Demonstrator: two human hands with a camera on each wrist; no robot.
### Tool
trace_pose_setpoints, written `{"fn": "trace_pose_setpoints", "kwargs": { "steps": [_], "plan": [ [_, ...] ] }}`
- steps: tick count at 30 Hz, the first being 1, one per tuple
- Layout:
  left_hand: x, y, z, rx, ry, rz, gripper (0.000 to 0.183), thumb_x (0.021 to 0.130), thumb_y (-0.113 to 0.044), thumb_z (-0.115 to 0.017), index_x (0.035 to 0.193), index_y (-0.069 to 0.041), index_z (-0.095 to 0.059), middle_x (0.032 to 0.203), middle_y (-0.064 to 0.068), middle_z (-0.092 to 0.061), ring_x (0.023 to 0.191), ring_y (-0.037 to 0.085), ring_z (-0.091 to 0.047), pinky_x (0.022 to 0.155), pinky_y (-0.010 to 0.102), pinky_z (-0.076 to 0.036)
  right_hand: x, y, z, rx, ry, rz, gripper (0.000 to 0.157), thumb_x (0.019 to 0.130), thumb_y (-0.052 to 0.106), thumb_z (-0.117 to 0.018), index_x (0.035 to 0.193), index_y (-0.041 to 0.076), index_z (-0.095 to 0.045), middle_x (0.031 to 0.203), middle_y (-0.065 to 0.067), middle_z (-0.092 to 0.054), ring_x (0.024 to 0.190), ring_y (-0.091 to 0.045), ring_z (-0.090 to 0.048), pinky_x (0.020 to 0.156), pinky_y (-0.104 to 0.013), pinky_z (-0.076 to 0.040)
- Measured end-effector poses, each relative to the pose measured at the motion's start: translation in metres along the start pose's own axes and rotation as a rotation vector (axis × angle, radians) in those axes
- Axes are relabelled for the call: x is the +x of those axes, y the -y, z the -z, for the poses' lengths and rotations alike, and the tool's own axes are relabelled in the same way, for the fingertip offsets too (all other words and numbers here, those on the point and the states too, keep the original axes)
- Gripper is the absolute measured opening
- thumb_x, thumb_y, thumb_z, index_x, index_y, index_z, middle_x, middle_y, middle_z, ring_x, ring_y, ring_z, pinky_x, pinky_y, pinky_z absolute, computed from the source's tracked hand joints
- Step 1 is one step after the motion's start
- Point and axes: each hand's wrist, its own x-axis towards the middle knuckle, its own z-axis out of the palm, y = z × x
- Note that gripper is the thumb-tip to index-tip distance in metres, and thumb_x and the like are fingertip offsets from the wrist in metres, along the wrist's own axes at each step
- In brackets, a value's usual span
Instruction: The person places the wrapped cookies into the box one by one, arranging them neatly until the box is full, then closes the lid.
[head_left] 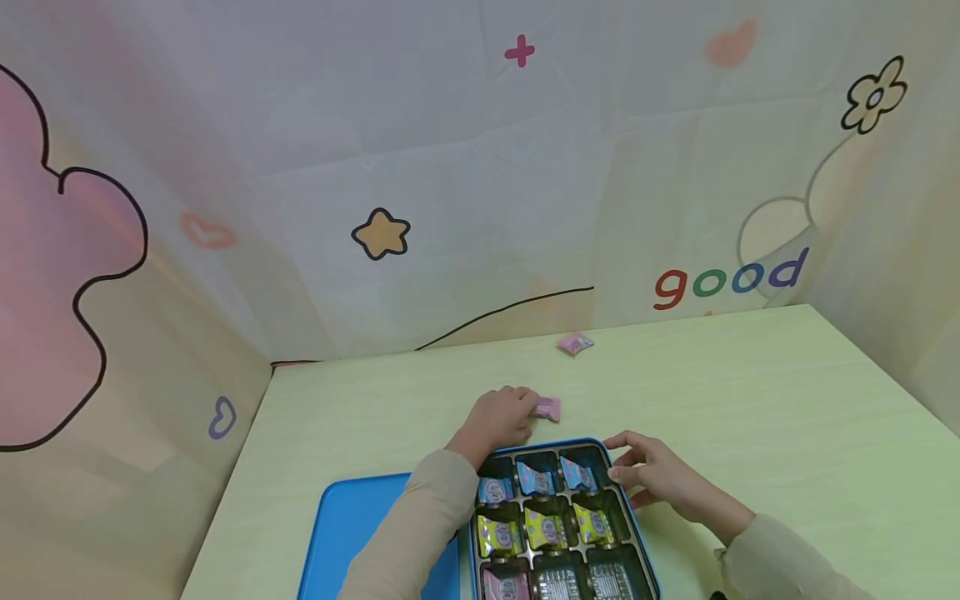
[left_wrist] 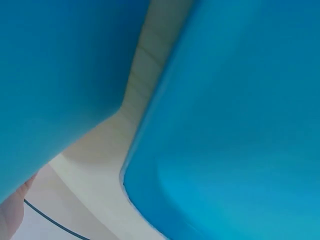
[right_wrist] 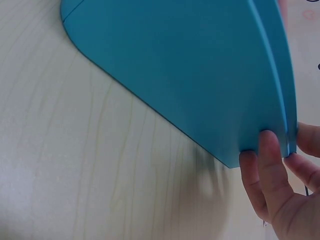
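Observation:
Beyond the far edge of a blue box [head_left: 633, 527], my left hand [head_left: 501, 419] pinches a pink wrapped candy [head_left: 550, 409] near the table surface. My right hand [head_left: 651, 473] grips the box at its far right corner, thumb at the rim. In the right wrist view, fingertips [right_wrist: 269, 142] press against the blue outer wall. Inside, a dark divided insert holds blue wrapped candies [head_left: 535, 478] in the far row and yellow ones [head_left: 546, 529] in the middle row. Nearer me, a pink candy [head_left: 506, 586] lies beside two compartments with white-patterned bottoms.
A blue lid [head_left: 360, 517] lies left of the box, partly under my left sleeve; its rounded corner [left_wrist: 150, 200] fills the left wrist view's right side. Another pink candy [head_left: 574, 343] sits near the table's back edge. A printed cloth [head_left: 450, 150] hangs behind the pale table [head_left: 750, 400].

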Motion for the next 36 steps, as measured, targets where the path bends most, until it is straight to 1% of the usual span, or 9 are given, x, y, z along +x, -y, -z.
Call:
{"fn": "trace_pose_setpoints", "kwargs": {
  "steps": [3, 5, 11, 14, 17, 20, 22, 29, 36],
  "plan": [
    [0.001, -0.0006, -0.0006, -0.004, 0.035, 0.001, 0.048, 0.084, -0.032, -0.054, 0.129, -0.022, -0.04, 0.132, -0.002, -0.045, 0.113, 0.017, -0.05, 0.084, 0.032, -0.047, -0.0002, 0.0, -0.0004, 0.0, 0.0, -0.001, 0.045, 0.086, 0.013, -0.055, 0.125, -0.001, -0.037, 0.09, -0.011, -0.05, 0.07, -0.015, -0.052, 0.055, -0.032, -0.051],
    [0.002, -0.001, -0.002, 0.01, 0.07, -0.004, 0.053, 0.086, -0.032, -0.052, 0.135, -0.024, -0.034, 0.139, -0.002, -0.038, 0.12, 0.017, -0.044, 0.088, 0.034, -0.046, -0.0003, -0.0002, -0.0006, -0.002, 0.0, 0.0, 0.045, 0.086, 0.013, -0.055, 0.125, -0.001, -0.038, 0.09, -0.011, -0.05, 0.07, -0.015, -0.052, 0.055, -0.032, -0.051],
    [0.0038, -0.0016, -0.0072, 0.04, 0.123, -0.004, 0.05, 0.088, -0.034, -0.049, 0.136, -0.027, -0.034, 0.14, -0.003, -0.037, 0.124, 0.016, -0.039, 0.089, 0.036, -0.045, -0.0009, -0.0003, -0.001, -0.007, 0.0, 0.005, 0.044, 0.086, 0.013, -0.055, 0.125, -0.001, -0.038, 0.09, -0.011, -0.05, 0.07, -0.015, -0.052, 0.055, -0.033, -0.051],
    [0.0035, -0.001, -0.0073, 0.01, 0.088, -0.01, 0.044, 0.086, -0.035, -0.053, 0.128, -0.025, -0.044, 0.129, -0.005, -0.048, 0.114, 0.013, -0.048, 0.082, 0.032, -0.048, -0.0014, 0.0003, -0.001, -0.008, 0.0, 0.007, 0.045, 0.086, 0.013, -0.055, 0.125, -0.001, -0.037, 0.091, -0.011, -0.05, 0.07, -0.015, -0.053, 0.056, -0.034, -0.051],
    [0.0025, -0.0004, -0.0065, -0.029, 0.044, -0.013, 0.033, 0.083, -0.035, -0.057, 0.113, -0.024, -0.052, 0.108, -0.007, -0.057, 0.093, 0.01, -0.053, 0.07, 0.026, -0.047, -0.0015, 0.0002, -0.0007, -0.01, -0.001, 0.011, 0.045, 0.086, 0.013, -0.055, 0.125, -0.001, -0.037, 0.091, -0.012, -0.051, 0.07, -0.015, -0.053, 0.056, -0.034, -0.051],
    [0.0012, -0.0004, -0.0052, -0.072, 0.031, 0.003, 0.022, 0.082, -0.032, -0.059, 0.1, -0.022, -0.053, 0.087, -0.008, -0.059, 0.072, 0.009, -0.05, 0.059, 0.023, -0.043, -0.0014, -0.0002, -0.0006, -0.01, 0.0, 0.013, 0.046, 0.086, 0.013, -0.055, 0.125, -0.001, -0.037, 0.091, -0.012, -0.051, 0.07, -0.015, -0.053, 0.056, -0.034, -0.051],
    [0.0006, -0.0005, -0.0046, -0.086, 0.033, 0.014, 0.017, 0.083, -0.03, -0.058, 0.097, -0.021, -0.052, 0.079, -0.007, -0.058, 0.064, 0.009, -0.047, 0.056, 0.022, -0.041, -0.0015, -0.0003, -0.0006, -0.01, 0.0, 0.012, 0.046, 0.086, 0.014, -0.055, 0.125, -0.001, -0.037, 0.091, -0.012, -0.051, 0.07, -0.015, -0.053, 0.056, -0.034, -0.051],
    [-0.0018, -0.0006, -0.0018, -0.118, 0.024, 0.04, 0.007, 0.087, -0.024, -0.051, 0.091, -0.019, -0.053, 0.074, -0.006, -0.056, 0.059, 0.01, -0.043, 0.055, 0.022, -0.039, -0.0015, 0.0002, -0.0009, -0.01, 0.0, 0.008, 0.046, 0.086, 0.013, -0.055, 0.126, -0.001, -0.037, 0.092, -0.012, -0.051, 0.07, -0.015, -0.053, 0.056, -0.034, -0.051],
    [-0.0039, 0.0023, -0.0018, -0.155, 0.019, 0.074, 0.011, 0.091, -0.023, -0.043, 0.091, -0.019, -0.053, 0.07, -0.005, -0.054, 0.057, 0.011, -0.044, 0.052, 0.024, -0.038, -0.0001, 0.0, -0.001, -0.014, -0.006, 0.004, 0.046, 0.086, 0.013, -0.055, 0.125, -0.001, -0.037, 0.09, -0.011, -0.051, 0.069, -0.015, -0.053, 0.055, -0.033, -0.051]
  ]
}}
